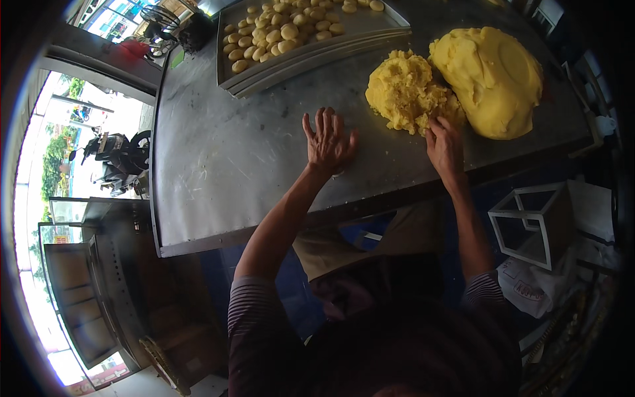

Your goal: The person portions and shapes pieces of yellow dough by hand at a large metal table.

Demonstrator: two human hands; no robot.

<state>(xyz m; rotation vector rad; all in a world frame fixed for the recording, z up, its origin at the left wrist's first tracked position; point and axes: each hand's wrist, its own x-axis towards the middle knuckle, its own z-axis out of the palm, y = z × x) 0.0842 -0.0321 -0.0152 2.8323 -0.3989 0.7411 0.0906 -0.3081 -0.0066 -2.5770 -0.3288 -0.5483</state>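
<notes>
My left hand point(329, 143) rests over the metal tabletop point(218, 165), palm down with its fingers spread; whatever may lie under the palm is hidden. At the near edge of a crumbly yellow dough mound point(400, 89), my right hand point(444, 147) has its fingers closed in a pinch on the dough. Right beside that mound sits a larger, smoother lump of yellow dough point(493, 79). Many small round dough balls point(284, 30) lie on a metal tray point(370, 33) at the far side of the table.
More trays are stacked under the top one. A white-framed box point(529, 221) and a white sack point(532, 284) stand low on the right. Wooden furniture point(73, 291) is on the left, with a parked motorbike point(122, 152) outside. A fan point(159, 16) stands beyond the table's far left corner.
</notes>
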